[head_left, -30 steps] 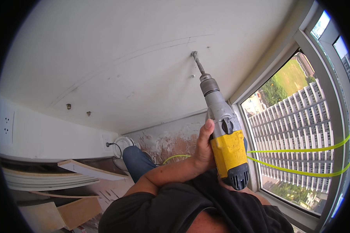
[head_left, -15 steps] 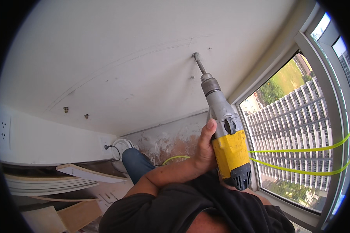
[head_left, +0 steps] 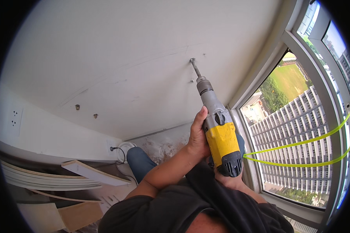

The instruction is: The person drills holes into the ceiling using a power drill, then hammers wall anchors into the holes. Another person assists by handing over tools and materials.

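Note:
A yellow and grey hammer drill with a black rear end points up and away from me. Its drill bit meets the white wall at a dark, chipped hole, so the tip is hidden. My left hand is closed round the left side of the drill's body, thumb up along the grey housing. Behind and below the black end, my right hand grips the rear of the drill; most of its fingers are out of sight.
A window fills the right side, crossed by a bright yellow-green strap. Two metal fittings stick out of the wall at left. A wall socket, stacked curved boards and a white bucket are lower left.
The view has shifted slightly, and the drill appears a little further left. More of my right hand shows behind the drill. The bit stays at the same hole.

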The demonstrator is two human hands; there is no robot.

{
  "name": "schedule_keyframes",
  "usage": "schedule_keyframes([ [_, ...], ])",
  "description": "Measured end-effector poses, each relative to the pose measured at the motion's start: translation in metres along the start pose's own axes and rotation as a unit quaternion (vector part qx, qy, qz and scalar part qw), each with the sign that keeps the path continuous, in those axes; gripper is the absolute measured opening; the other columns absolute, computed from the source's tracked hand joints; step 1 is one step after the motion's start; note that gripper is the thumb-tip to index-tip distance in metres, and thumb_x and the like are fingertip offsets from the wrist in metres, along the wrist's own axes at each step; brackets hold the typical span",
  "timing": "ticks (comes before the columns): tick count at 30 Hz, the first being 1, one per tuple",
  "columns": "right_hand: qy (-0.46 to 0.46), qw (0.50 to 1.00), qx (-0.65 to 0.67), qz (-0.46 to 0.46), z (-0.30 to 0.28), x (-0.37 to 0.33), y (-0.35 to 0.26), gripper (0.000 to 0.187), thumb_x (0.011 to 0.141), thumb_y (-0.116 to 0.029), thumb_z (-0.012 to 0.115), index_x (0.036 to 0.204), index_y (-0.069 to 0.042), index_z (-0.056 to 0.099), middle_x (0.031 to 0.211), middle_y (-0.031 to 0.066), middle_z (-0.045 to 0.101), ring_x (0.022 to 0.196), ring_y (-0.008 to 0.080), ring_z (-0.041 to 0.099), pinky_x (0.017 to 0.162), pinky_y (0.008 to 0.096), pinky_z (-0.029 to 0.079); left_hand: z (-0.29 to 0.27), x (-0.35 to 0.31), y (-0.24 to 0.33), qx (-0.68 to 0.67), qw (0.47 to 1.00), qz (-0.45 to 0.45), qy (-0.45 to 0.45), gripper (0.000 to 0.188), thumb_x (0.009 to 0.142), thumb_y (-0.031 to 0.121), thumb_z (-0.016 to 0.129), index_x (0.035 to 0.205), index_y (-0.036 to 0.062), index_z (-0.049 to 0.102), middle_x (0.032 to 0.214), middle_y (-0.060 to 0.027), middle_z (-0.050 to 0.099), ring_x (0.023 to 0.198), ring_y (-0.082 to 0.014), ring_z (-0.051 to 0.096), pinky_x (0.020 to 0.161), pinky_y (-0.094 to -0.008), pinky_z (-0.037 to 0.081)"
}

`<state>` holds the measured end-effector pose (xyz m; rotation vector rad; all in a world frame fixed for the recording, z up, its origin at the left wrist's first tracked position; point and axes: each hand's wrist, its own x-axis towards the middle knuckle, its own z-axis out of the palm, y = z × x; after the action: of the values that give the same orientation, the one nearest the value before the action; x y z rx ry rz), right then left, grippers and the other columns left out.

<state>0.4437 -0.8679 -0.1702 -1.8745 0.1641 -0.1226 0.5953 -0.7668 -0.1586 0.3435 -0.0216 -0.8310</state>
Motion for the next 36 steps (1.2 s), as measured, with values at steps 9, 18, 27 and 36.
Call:
schedule_keyframes([
  [9,0.067,0.996,0.041,-0.043,-0.004,-0.027,-0.003,0.018,0.068,-0.005,0.071,0.083,-0.004,0.062,0.074,0.0063,0.065,0.066,0.0214,0.064,0.060,0.0354,0.050,0.024,-0.022,-0.022,0.032,0.999,0.024,0.013,0.073,0.083,0.072,0.056,0.111,0.0044,0.057,0.095,-0.0182,0.066,0.089,-0.0306,0.068,0.078,-0.0441,0.057],
  [18,0.034,0.996,0.048,0.063,-0.016,-0.095,0.051,0.021,0.068,-0.008,0.075,0.087,-0.003,0.067,0.078,0.0076,0.068,0.073,0.0213,0.068,0.069,0.0345,0.054,0.021,-0.056,-0.071,0.019,0.999,0.008,0.045,0.059,0.087,0.057,0.063,0.112,0.0045,0.057,0.098,-0.0116,0.065,0.092,-0.0244,0.066,0.087,-0.0402,0.054],
  [27,0.027,0.979,0.199,0.021,0.001,-0.095,0.085,0.018,0.083,-0.003,0.065,0.101,-0.004,0.068,0.096,0.0084,0.071,0.089,0.0203,0.070,0.079,0.0342,0.054,-0.008,-0.053,-0.086,0.027,0.998,-0.026,0.051,0.059,0.086,0.051,0.069,0.118,0.0034,0.056,0.102,-0.0112,0.065,0.096,-0.0248,0.065,0.091,-0.0424,0.053],
  [36,0.048,0.995,0.082,0.033,0.012,-0.078,0.101,0.022,0.073,-0.007,0.069,0.094,-0.002,0.070,0.087,0.0100,0.072,0.080,0.0220,0.071,0.074,0.0340,0.055,-0.037,-0.043,-0.083,0.012,0.995,-0.005,0.096,0.064,0.085,0.059,0.067,0.116,0.0047,0.058,0.098,-0.0124,0.066,0.091,-0.0280,0.066,0.086,-0.0449,0.055],
])
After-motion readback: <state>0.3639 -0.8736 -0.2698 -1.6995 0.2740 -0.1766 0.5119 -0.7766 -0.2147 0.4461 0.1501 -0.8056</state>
